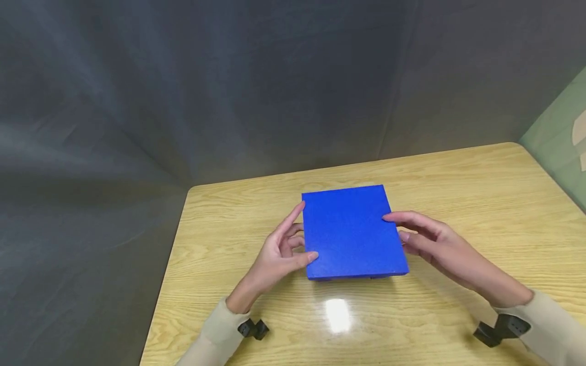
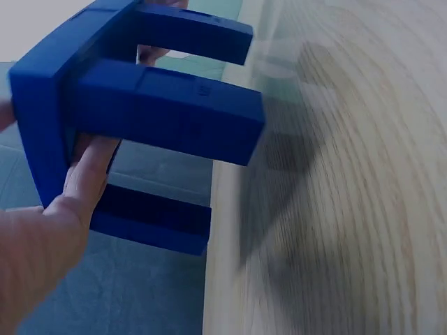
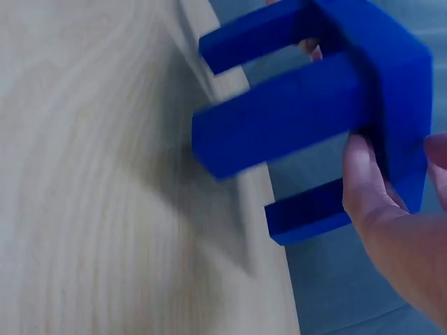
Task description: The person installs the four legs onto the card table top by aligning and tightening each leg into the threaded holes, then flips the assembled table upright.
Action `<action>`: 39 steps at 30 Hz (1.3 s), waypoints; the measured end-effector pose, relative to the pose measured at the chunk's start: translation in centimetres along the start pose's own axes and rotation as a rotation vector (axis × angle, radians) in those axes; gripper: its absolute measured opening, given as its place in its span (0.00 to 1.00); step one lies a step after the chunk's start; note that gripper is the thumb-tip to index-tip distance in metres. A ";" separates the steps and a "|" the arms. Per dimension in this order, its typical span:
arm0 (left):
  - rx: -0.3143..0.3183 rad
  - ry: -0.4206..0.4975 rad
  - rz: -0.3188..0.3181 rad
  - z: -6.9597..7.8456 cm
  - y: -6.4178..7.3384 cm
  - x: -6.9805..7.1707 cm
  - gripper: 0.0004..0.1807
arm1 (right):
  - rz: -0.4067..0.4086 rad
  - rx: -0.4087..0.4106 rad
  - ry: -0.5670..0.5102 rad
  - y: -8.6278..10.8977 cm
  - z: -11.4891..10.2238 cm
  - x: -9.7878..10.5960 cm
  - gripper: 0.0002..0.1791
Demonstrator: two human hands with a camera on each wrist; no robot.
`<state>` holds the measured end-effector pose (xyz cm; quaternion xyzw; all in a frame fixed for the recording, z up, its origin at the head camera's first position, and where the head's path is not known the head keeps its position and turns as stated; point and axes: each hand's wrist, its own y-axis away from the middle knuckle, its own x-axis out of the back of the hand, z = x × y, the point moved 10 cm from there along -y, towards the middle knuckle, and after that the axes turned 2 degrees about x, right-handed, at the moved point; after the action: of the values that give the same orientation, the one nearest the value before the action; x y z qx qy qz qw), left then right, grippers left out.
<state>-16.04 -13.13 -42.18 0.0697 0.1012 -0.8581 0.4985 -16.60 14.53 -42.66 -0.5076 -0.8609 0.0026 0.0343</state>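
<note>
A small blue stool (image 1: pixel 354 231) with a flat square top is held upright between both hands over the wooden tabletop. My left hand (image 1: pixel 278 254) grips its left side, thumb on the top near the front corner and other fingers at or under the edge. At the right edge, my right hand (image 1: pixel 432 244) pinches the slab, one finger on top and the thumb lower at the side. Thick square legs point down: a leg (image 2: pixel 174 112) in the left wrist view and another leg (image 3: pixel 286 115) in the right wrist view end close over the wood.
The light wooden table (image 1: pixel 229 213) has rounded far corners. A dark grey curtain (image 1: pixel 284 86) hangs behind it and on the left. A green surface (image 1: pixel 558 132) borders the right side. Light glares off the wood in front of the stool.
</note>
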 end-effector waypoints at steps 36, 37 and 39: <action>0.161 -0.188 -0.198 -2.3 -0.4 -0.8 0.77 | -0.187 -0.015 0.103 -0.6 1.1 0.1 0.53; 0.161 -0.187 -0.197 -2.3 -0.5 -0.7 0.77 | -0.189 -0.015 0.108 -0.7 1.1 0.1 0.53; 0.165 -0.173 -0.198 -2.4 -0.5 -0.6 0.77 | -0.187 -0.022 0.125 -0.9 1.3 0.1 0.53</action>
<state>-16.16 -11.84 -44.32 0.0257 -0.0066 -0.9112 0.4110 -17.45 14.21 -43.87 -0.4247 -0.9006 -0.0420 0.0826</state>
